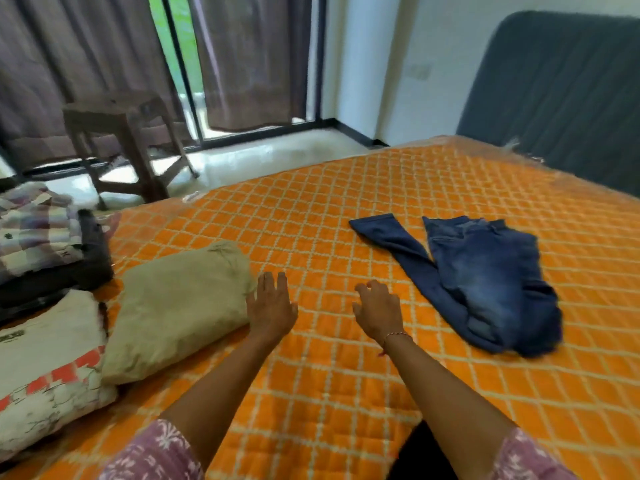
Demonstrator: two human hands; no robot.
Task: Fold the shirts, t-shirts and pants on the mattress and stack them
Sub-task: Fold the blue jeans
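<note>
1. Along the left edge of the mattress [346, 209] the finished work is gathered out of the way, it seems: a checked shirt [33, 230] lies on top of a dark folded garment [69, 268], and nearer me a white printed t-shirt [48, 362] lies folded.
2. Just right of those lie the folded khaki pants [176, 306], beside the piles rather than on one, so I judge they are not yet stacked.
3. The left hand [272, 311] is flat, fingers straight, its edge touching the khaki bundle's right side and gripping nothing.
4. The right hand [377, 311] hovers over bare quilt, fingers loosely bent, empty.
5. The blue jeans [485, 282] lie crumpled and unfolded further right, one leg trailing toward the far side; they sit near the right hand but apart from it, probably the next piece to be folded.
</note>
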